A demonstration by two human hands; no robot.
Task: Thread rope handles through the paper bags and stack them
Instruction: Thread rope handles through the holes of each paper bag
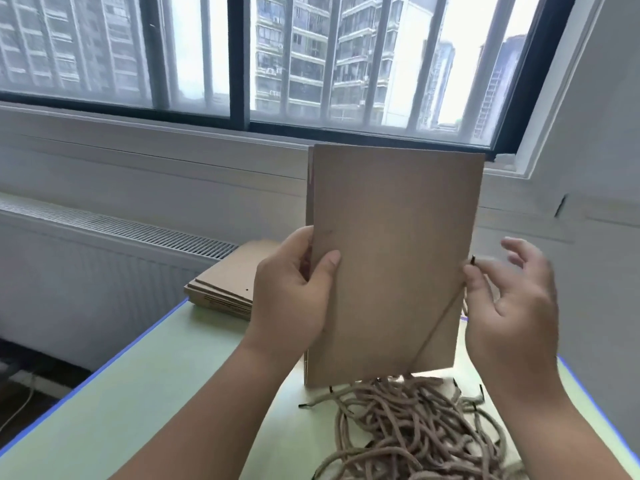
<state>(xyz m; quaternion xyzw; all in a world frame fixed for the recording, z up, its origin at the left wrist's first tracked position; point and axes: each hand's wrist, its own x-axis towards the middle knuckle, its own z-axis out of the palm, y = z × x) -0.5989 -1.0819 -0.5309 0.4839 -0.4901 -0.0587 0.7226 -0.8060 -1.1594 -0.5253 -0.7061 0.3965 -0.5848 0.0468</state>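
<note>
1. Progress looks early, by my reckoning: I hold one flat paper bag [394, 258] upright above the bench [138, 393], and no rope shows through it yet.
2. My left hand [291, 299] grips the bag's left edge, thumb on the front and fingers [294, 244] curled round behind.
3. My right hand [512, 306] is at the bag's right edge. Thumb and forefinger pinch the black-tipped end of a rope handle [472, 260], and the other fingers are spread apart. It is blurred, so I cannot tell whether the tip is at a hole.
4. Most of the work is left: a loose pile of rope handles [415, 431] lies on the near right of the bench, just below the bag.
5. A stack of flat bags [225, 285] sits at the far left of the bench. Its top one shows a bare punched hole, so I judge these unthreaded, and I see no finished stack.
6. I can read no brand, label or writing anywhere; the bag's face is plain brown.
</note>
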